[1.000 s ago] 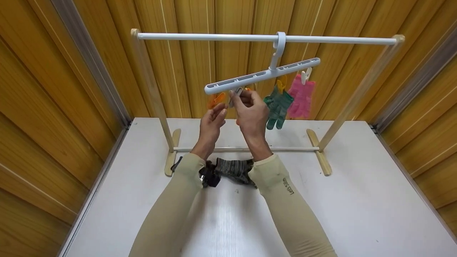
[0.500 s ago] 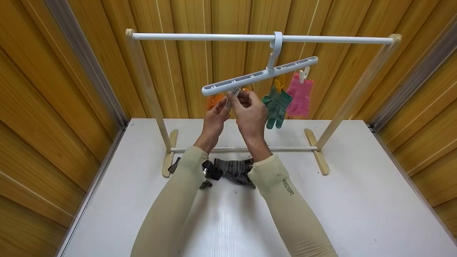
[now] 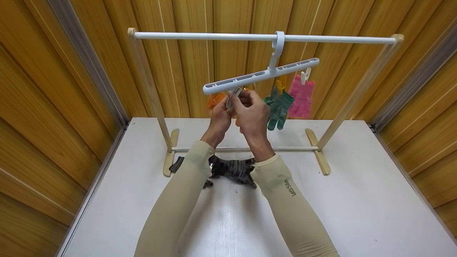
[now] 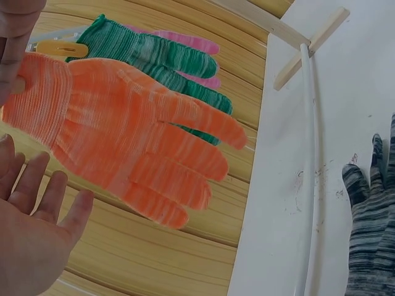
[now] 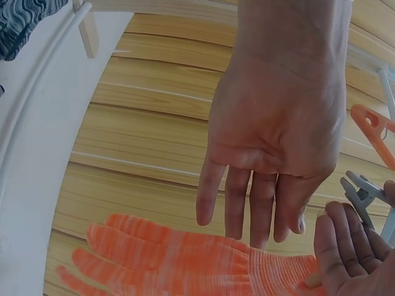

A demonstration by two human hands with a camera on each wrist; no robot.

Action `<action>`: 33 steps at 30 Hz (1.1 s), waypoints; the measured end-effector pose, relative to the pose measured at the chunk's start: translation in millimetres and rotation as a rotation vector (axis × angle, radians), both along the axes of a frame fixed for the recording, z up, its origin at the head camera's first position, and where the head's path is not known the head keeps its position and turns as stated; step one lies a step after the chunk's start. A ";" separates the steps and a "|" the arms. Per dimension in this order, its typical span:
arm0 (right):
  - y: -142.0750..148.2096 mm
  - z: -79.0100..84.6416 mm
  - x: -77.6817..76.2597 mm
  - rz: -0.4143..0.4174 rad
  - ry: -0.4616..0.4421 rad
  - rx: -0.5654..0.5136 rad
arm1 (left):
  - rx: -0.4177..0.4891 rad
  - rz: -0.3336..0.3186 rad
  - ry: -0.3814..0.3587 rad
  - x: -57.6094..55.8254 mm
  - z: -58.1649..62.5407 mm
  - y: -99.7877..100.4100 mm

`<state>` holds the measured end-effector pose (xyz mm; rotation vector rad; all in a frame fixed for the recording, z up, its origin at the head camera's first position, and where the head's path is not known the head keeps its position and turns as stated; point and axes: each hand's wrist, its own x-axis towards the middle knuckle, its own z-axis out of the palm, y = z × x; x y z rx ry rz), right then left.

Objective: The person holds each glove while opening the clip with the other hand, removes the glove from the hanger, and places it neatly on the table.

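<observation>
In the head view my right hand pinches a grey clothespin under the hanger bar. An orange knit glove hangs fingers down, its cuff held by my right fingers in the left wrist view. From the left, my left hand reaches in; its fingers look nearly straight and come close to the cuff in the right wrist view. Whether they touch it I cannot tell. An orange clothespin hangs near the hanger's left end. The hands hide most of the orange glove in the head view.
Right of the hands, a green glove and a pink glove hang from clothespins. The hanger hooks over a white rail on a wooden stand. Grey-black gloves lie on the white table below my wrists.
My left hand has moved right and closer to my right hand. The right hand keeps its hold on the grey clothespin at about the same spot.
</observation>
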<state>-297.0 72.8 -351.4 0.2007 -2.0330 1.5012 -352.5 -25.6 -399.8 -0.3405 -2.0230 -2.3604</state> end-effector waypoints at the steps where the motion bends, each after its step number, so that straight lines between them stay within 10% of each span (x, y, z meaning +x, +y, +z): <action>1: 0.3 0.6 0.2 0.004 0.005 0.003 | -0.001 0.001 0.025 -0.2 0.1 0.9; 33: 12.7 3.7 7.6 -0.008 0.029 0.054 | 0.029 0.039 -0.040 -0.3 6.2 6.7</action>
